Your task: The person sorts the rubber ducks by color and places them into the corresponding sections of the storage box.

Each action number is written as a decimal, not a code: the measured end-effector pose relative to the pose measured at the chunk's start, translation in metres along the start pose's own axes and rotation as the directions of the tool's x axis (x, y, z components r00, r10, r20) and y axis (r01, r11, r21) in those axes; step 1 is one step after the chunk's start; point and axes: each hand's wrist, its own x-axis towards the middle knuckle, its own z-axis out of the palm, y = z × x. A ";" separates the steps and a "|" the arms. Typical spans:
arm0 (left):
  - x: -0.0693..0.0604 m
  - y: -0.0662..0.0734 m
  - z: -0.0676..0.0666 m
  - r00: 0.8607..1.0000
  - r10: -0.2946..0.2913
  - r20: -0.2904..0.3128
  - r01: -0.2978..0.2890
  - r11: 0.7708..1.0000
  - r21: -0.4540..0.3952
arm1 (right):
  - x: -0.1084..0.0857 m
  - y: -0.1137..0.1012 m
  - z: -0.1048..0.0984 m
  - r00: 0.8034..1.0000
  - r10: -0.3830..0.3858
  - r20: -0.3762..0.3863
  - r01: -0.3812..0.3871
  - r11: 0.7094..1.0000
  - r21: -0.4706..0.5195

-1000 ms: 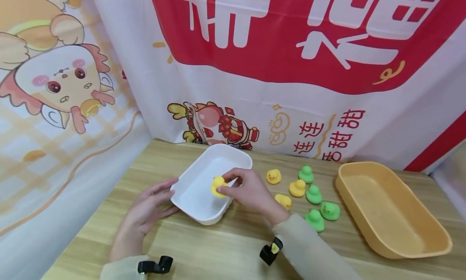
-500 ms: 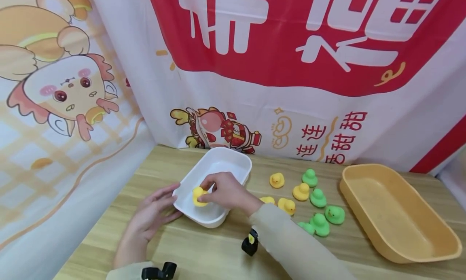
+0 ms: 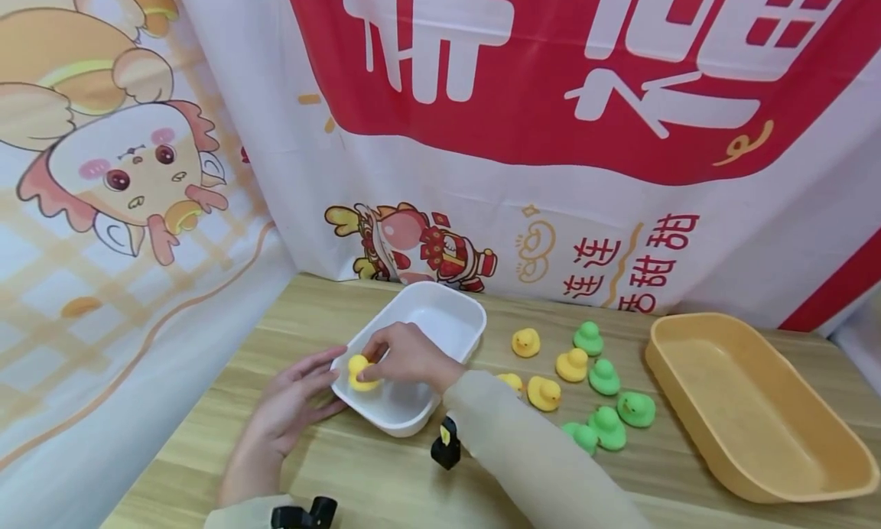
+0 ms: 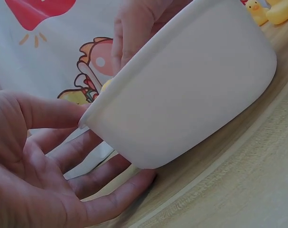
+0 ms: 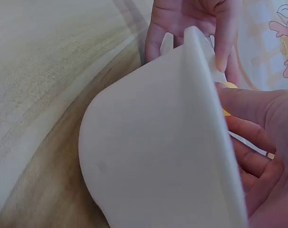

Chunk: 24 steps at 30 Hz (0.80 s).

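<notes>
My right hand [image 3: 406, 353] pinches a yellow toy duck [image 3: 359, 374] between thumb and fingers, low inside the near left end of a white plastic tub [image 3: 447, 315]. Around that end lies my left hand [image 3: 292, 399]. In the left wrist view, its thumb touches the tub's rim, and its fairly straight fingers [image 4: 113, 194] lie against the outer wall near the bottom. From the right wrist, the tub's side [image 5: 148, 142] hides most of the duck; a little yellow shows past the rim.
Several yellow ducks [image 3: 572, 366] and several green ducks [image 3: 604, 377] stand on the wooden table [image 3: 372, 475] right of the tub, some partly behind the right sleeve. A yellow-orange tub [image 3: 743, 407] stands at the right. Printed cloth [image 3: 523, 185] hangs behind.
My right hand has carried the yellow duck left and lower, from the middle of the white tub to its left end. The left hand has stayed against the tub. The head view has shifted slightly.
</notes>
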 end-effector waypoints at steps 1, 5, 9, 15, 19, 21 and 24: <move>0.000 0.000 0.001 1.000 -0.001 0.002 0.001 1.000 -0.002 | 0.001 0.001 0.002 1.000 0.011 0.005 -0.011 1.000 0.011; 0.000 -0.001 0.004 1.000 -0.013 0.011 0.013 1.000 -0.011 | 0.004 0.008 0.009 0.997 0.079 0.012 -0.079 0.994 0.072; 0.000 0.001 0.004 1.000 -0.013 -0.007 0.013 1.000 -0.016 | 0.006 0.012 0.013 0.995 0.095 0.008 -0.095 0.984 0.150; -0.001 0.002 0.004 1.000 -0.018 -0.001 0.018 1.000 -0.021 | 0.009 0.015 0.017 0.997 0.071 0.015 -0.072 0.983 0.168; -0.001 0.002 0.004 1.000 -0.017 0.008 0.017 1.000 -0.013 | 0.013 0.020 0.019 0.999 0.055 0.001 -0.054 0.993 0.104; -0.001 0.002 0.004 1.000 -0.016 0.008 0.016 1.000 -0.015 | 0.014 0.020 0.020 0.999 0.046 0.001 -0.046 0.996 0.076; 0.000 0.001 0.004 1.000 -0.013 0.009 0.014 1.000 -0.019 | 0.015 0.020 0.022 0.999 0.043 0.002 -0.043 0.998 0.056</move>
